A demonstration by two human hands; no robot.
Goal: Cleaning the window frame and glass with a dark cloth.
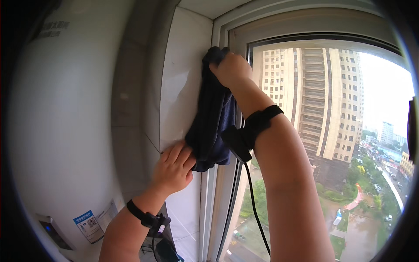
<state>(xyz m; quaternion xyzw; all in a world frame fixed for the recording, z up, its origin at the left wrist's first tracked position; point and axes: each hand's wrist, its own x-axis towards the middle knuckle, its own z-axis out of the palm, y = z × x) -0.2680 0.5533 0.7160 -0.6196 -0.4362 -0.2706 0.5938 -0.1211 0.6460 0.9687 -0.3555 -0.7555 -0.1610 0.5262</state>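
A dark navy cloth hangs along the tiled window reveal and the inner edge of the window frame. Near the frame's upper left corner, my right hand is closed on the bunched top of the cloth. My left hand is lower, at the cloth's bottom left edge, its palm side towards the tiles; its fingertips meet the fabric, and whether they grip it cannot be told. Black straps with small devices are on both forearms, and a black cable runs down from the right one.
The window pane fills the right side, with tall buildings outside. At left stands a large white appliance-like surface with a small display panel and printed labels low down. A dark object lies below my left forearm.
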